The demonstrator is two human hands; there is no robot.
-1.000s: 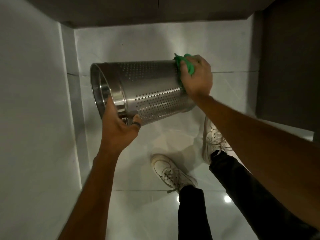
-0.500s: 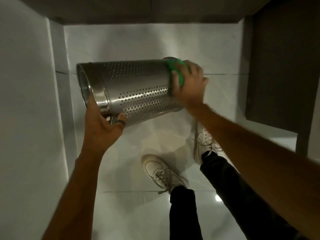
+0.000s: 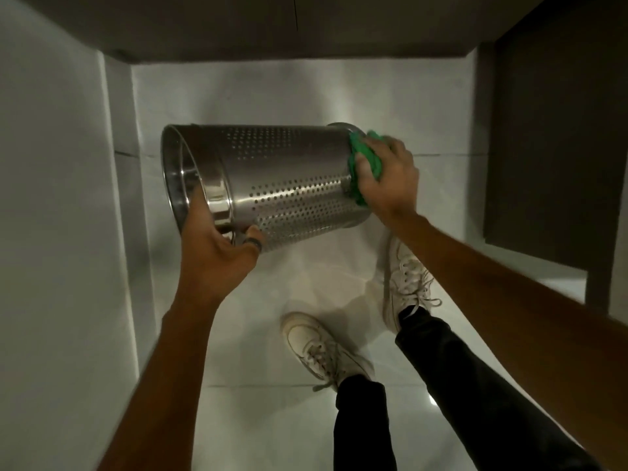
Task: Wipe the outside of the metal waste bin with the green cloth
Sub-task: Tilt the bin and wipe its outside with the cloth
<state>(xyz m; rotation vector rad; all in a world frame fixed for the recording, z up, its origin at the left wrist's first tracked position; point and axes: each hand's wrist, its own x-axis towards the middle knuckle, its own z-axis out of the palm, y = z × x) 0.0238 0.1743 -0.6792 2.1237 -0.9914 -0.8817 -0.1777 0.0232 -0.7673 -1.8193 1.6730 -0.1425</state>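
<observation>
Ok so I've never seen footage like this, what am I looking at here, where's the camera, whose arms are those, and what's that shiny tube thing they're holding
There is no machine here. The camera sits on a person's head and looks down, so the two arms reaching in from the bottom of the picture are that person's own. The shiny tube is a metal waste bin with rows of small holes, held on its side off the pale tiled floor, its open mouth pointing left. The left hand grips it near the rim. The right hand presses a green cloth against the bin's closed bottom end, wiping the outside. Below you see the person's white shoes and dark trousers. A pale wall stands on the left, and dark panels on the right.
</observation>
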